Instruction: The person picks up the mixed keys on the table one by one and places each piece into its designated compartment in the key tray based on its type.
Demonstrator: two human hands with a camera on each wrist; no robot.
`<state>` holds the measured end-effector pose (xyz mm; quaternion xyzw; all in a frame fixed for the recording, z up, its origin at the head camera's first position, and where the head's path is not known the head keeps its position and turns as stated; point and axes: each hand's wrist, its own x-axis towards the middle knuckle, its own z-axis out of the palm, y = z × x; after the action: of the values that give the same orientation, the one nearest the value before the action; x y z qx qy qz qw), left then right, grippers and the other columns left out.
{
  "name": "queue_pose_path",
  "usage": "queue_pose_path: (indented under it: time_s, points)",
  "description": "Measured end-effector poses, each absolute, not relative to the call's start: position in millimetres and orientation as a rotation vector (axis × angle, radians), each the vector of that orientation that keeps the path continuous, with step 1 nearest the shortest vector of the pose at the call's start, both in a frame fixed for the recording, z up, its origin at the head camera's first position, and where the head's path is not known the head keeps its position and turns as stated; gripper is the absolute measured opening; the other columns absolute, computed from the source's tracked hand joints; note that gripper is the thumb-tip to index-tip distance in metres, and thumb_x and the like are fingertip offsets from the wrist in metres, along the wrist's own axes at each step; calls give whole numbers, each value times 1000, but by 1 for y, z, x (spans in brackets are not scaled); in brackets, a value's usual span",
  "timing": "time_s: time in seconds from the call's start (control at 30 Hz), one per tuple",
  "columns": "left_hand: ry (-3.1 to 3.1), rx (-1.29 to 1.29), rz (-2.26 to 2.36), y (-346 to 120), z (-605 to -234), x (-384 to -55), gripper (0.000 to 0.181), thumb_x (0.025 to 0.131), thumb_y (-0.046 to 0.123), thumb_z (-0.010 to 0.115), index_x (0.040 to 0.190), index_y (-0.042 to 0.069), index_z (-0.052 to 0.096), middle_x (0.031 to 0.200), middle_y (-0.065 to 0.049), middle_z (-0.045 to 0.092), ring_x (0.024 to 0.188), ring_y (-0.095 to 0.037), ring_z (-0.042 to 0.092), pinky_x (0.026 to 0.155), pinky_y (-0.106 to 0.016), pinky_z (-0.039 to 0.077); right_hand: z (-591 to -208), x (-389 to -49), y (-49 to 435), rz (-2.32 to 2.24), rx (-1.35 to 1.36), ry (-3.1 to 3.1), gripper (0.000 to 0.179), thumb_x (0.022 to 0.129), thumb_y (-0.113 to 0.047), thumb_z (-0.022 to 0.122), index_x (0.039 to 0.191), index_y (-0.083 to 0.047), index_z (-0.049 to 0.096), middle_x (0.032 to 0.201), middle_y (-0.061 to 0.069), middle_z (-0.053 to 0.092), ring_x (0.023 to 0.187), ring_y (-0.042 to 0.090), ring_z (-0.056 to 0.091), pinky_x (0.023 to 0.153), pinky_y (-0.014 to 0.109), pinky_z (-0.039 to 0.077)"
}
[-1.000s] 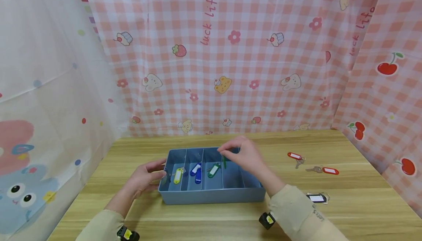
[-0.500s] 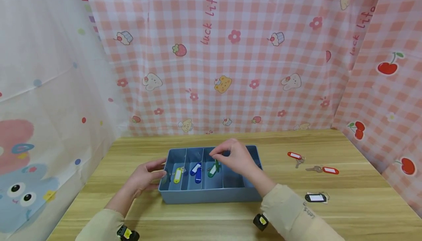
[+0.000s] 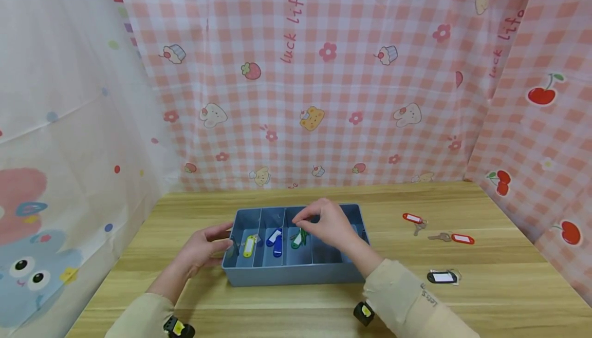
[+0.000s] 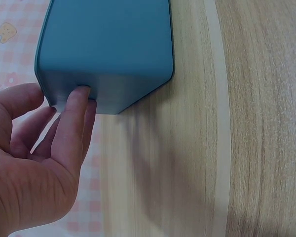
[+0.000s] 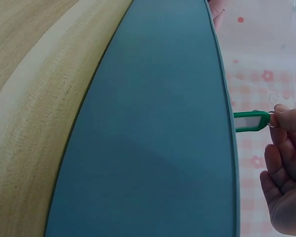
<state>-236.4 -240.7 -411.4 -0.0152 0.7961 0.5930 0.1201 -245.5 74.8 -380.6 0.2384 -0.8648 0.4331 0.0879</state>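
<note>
My right hand [image 3: 327, 224] pinches the metal ring of a green key tag [image 5: 249, 121] between thumb and forefinger. The tag hangs over the third compartment from the left of a blue-grey divided box [image 3: 296, 276]. In that compartment lies another green key tag [image 3: 296, 241], which the held tag partly overlaps in the head view. My left hand [image 3: 203, 248] rests against the box's left end, fingertips on the end wall [image 4: 103, 91] and at its rim. A yellow key tag [image 3: 249, 246] lies in the leftmost compartment, blue key tags [image 3: 277, 245] in the second.
Right of the box, two red key tags [image 3: 463, 239] with keys [image 3: 439, 237] lie on the wooden table [image 3: 296, 310]. Closer to me lies a black key tag [image 3: 442, 277]. Thin partitions divide the box, and a checked cloth [image 3: 333, 86] hangs behind the table.
My right hand has moved left and slightly down, bringing the green key tag from near a partition to over the other green tag. My left hand has stayed put.
</note>
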Motion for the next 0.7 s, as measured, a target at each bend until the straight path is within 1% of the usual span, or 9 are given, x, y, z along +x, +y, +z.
queue_pose_path:
  time_s: [0.13, 0.3, 0.5, 0.57, 0.7]
  points:
    - [2321, -45, 1739, -241, -412, -237, 58, 97, 4, 62, 150, 1, 39, 145, -31, 42, 120, -39, 55, 85, -51, 55, -382, -246, 74, 1282, 694, -2593, 7, 88, -13, 76, 90, -17, 81, 86, -13, 72, 91, 13, 55, 80, 35, 48]
    - [2324, -51, 1735, -241, -412, -237, 58, 97, 5, 62, 150, 1, 40, 143, -31, 44, 118, -37, 56, 85, -51, 55, -382, -246, 74, 1256, 682, -2611, 7, 88, -13, 76, 90, -17, 81, 87, -11, 72, 89, 13, 55, 76, 33, 49]
    - [2337, -60, 1723, -241, -412, -237, 58, 96, 5, 62, 150, 2, 41, 143, -30, 44, 118, -37, 56, 83, -50, 56, -382, -247, 73, 1247, 670, -2629, 7, 89, -13, 75, 89, -18, 81, 87, -10, 72, 89, 13, 57, 76, 31, 50]
    - [2336, -60, 1723, -241, -412, -237, 58, 96, 5, 63, 150, 2, 41, 143, -30, 44, 117, -37, 57, 83, -50, 56, -383, -248, 73, 1248, 683, -2643, 8, 89, -13, 75, 92, -18, 81, 90, -9, 72, 90, 14, 58, 78, 33, 50]
    - [2336, -57, 1723, -240, -411, -236, 58, 96, 5, 63, 150, 1, 40, 143, -31, 44, 117, -37, 57, 84, -50, 55, -383, -248, 73, 1232, 746, -2654, 18, 90, -14, 75, 107, -16, 78, 103, -4, 73, 103, 19, 60, 90, 41, 50]
